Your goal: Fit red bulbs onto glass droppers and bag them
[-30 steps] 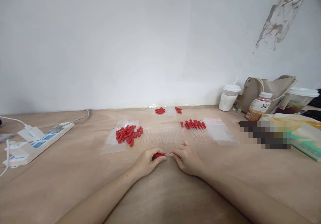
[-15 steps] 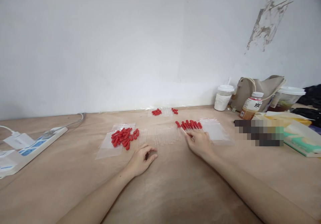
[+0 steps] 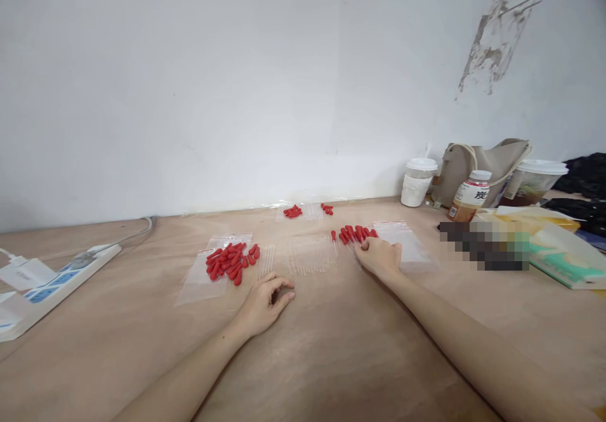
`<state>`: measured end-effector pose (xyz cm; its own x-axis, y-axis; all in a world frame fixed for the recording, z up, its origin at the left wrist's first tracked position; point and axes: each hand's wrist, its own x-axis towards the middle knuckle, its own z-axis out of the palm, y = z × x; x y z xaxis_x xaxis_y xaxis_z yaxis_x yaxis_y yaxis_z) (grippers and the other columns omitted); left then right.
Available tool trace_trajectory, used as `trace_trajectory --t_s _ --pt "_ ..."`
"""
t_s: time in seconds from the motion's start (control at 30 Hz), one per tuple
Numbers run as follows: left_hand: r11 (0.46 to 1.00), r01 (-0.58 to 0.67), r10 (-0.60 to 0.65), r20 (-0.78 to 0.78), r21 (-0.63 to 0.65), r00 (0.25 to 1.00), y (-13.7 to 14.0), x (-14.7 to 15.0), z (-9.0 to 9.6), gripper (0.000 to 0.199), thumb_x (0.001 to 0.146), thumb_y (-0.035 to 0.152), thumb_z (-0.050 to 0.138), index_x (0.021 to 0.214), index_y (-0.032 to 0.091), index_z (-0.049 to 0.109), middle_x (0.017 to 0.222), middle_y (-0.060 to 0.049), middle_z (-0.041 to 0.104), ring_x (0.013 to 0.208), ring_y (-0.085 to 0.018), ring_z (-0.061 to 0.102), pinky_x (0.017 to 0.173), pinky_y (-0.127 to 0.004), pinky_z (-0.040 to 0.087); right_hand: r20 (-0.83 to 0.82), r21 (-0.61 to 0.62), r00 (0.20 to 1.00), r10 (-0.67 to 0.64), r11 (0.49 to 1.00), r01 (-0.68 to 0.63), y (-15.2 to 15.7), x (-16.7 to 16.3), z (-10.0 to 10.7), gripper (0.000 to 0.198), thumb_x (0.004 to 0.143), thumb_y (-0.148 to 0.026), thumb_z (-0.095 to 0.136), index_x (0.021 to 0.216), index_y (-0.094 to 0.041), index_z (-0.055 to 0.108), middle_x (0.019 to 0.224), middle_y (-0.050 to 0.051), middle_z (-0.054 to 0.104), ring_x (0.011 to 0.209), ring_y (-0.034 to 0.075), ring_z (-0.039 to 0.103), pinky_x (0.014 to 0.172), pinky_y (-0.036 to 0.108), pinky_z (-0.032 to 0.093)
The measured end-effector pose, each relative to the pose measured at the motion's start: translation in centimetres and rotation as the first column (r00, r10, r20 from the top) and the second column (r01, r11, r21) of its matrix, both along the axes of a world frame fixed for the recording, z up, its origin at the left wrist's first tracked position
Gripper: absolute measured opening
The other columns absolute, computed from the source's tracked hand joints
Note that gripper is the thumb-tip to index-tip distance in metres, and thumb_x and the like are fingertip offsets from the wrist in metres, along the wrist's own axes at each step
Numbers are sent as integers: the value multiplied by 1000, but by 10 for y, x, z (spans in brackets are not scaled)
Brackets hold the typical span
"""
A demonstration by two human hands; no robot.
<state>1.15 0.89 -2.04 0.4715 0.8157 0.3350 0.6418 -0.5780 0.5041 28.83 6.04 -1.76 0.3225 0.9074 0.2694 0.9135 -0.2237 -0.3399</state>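
Note:
My right hand (image 3: 380, 257) reaches over a row of red-bulbed glass droppers (image 3: 350, 234), its thumb and fingers pinched at one of them; the tips are partly hidden. One more dropper (image 3: 334, 238) lies a little apart, left of that row. Between my hands, bare glass tubes (image 3: 307, 257) lie side by side. My left hand (image 3: 266, 302) rests on the table with fingers curved, thumb and forefinger apart, holding nothing. Just beyond it lies a smaller set of tubes (image 3: 267, 260). A heap of red rubber bulbs (image 3: 227, 260) covers part of a clear zip bag (image 3: 194, 281) on the left.
Another zip bag (image 3: 409, 248) lies right of the droppers. More red bulbs (image 3: 292, 211) and tubes sit in plastic near the wall. A power strip (image 3: 66, 289) stands left. At right are a paper cup (image 3: 417, 183), a drink bottle (image 3: 471, 198), a bag (image 3: 492, 163) and a tissue pack (image 3: 568, 258).
My right hand has shifted from the left end of the dropper row to over its right part. The left-end dropper now lies straighter and apart. My left hand has stayed put.

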Motion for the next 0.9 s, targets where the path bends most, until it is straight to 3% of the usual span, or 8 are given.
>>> trace_trajectory --t_s 0.3,0.53,0.7,0.9 --pt "1000 4 -4 -5 -2 1000 -2 1 1 16 81 27 49 87 18 59 83 -3 56 67 -14 52 61 -25 40 -26 -68 1000 10 998 -11 -1 4 2 39 72 -51 39 62 -19 60 66 5 61 71 22 55 74 39 23" --pt "1000 -7 7 -10 3 1000 -1 0 0 18 81 29 48 88 18 60 83 -4 57 67 -14 52 61 -25 41 40 33 999 18 999 -19 -4 3 1 26 71 -41 42 72 -20 57 68 3 62 69 20 56 72 38 22" --pt "1000 3 -3 -1 2 1000 -1 0 1 17 81 29 48 88 19 60 85 -3 57 67 -14 52 61 -25 41 106 -51 994 11 999 -6 -3 3 1 25 70 -38 43 70 -17 58 68 6 61 71 23 56 72 38 22" --pt "1000 0 0 2 -9 1000 -2 0 2 16 80 28 48 88 19 60 85 -3 57 68 -14 52 61 -25 41 35 -119 999 26 993 -22 0 4 2 29 72 -37 42 60 -18 60 66 6 61 69 22 56 72 38 24"
